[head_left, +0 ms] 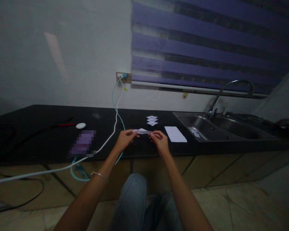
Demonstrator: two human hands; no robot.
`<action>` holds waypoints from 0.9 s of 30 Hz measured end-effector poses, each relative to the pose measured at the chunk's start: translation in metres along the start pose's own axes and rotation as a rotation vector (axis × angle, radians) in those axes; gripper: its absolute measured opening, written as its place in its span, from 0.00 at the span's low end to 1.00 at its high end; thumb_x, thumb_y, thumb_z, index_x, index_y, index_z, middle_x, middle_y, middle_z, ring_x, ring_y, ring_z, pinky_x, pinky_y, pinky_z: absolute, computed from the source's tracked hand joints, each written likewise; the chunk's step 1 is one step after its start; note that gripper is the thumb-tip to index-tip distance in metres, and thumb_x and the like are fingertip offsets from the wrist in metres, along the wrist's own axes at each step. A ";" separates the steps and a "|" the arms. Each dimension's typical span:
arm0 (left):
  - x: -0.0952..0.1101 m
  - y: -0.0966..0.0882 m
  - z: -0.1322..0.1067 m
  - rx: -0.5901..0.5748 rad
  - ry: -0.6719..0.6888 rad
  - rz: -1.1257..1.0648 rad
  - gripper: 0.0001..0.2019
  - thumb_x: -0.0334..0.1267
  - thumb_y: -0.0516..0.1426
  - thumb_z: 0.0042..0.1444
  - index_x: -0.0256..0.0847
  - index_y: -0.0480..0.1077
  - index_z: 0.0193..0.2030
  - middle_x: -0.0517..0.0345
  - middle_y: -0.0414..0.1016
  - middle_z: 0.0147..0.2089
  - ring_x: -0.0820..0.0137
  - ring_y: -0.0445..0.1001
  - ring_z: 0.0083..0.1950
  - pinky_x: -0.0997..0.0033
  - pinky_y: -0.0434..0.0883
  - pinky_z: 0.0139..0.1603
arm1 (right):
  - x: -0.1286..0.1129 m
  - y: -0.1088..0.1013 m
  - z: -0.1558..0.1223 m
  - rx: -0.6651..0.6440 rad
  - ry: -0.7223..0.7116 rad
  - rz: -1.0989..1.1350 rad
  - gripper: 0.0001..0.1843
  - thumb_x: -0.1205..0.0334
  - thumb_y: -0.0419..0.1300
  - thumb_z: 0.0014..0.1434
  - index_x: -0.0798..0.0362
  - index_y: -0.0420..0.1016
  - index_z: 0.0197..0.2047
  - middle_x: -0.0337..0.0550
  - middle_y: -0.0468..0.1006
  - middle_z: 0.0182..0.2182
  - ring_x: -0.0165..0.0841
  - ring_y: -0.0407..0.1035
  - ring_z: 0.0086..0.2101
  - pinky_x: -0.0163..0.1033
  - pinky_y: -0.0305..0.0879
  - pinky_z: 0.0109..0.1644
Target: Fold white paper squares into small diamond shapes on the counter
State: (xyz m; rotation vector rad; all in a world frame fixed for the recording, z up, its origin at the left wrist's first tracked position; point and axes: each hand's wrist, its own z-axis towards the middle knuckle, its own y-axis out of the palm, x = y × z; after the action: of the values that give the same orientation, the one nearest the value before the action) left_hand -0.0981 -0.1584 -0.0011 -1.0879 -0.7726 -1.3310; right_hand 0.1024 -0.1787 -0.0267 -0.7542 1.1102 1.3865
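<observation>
Both my hands hold a small folded piece of white paper just above the front part of a black countertop. My left hand pinches its left end and my right hand pinches its right end, fingers closed on it. Behind the paper, further back on the counter, lie three small folded white paper shapes. A flat white sheet rests to the right of my right hand. A thin bracelet is on my left wrist.
A steel double sink with a curved tap sits at the right. White and teal cables run from a wall socket across the counter to the floor. A white round object and a blurred-out item lie left.
</observation>
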 end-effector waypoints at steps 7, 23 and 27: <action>-0.001 -0.001 0.000 -0.042 0.020 0.003 0.20 0.52 0.59 0.51 0.33 0.78 0.36 0.54 0.78 0.28 0.76 0.66 0.20 0.77 0.62 0.21 | 0.003 0.000 0.000 -0.080 -0.002 0.037 0.13 0.55 0.65 0.52 0.53 0.70 0.37 0.44 0.81 0.32 0.31 0.73 0.29 0.34 0.68 0.31; -0.010 0.002 -0.002 -0.092 0.065 0.082 0.18 0.50 0.60 0.51 0.35 0.78 0.36 0.57 0.76 0.28 0.73 0.69 0.25 0.76 0.64 0.24 | 0.003 0.001 0.001 -0.135 0.085 0.044 0.22 0.55 0.68 0.47 0.50 0.63 0.41 0.38 0.78 0.29 0.32 0.75 0.29 0.32 0.68 0.29; -0.011 0.002 -0.001 -0.108 0.070 0.082 0.18 0.50 0.60 0.51 0.35 0.77 0.38 0.55 0.77 0.32 0.71 0.71 0.28 0.76 0.65 0.25 | 0.003 0.002 0.002 -0.111 0.086 0.014 0.22 0.54 0.68 0.47 0.51 0.64 0.41 0.37 0.78 0.26 0.31 0.74 0.26 0.32 0.67 0.29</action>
State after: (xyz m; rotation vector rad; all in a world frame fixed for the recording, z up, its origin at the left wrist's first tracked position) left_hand -0.0973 -0.1556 -0.0120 -1.1399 -0.6034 -1.3466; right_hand 0.1002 -0.1758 -0.0283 -0.8945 1.1136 1.4488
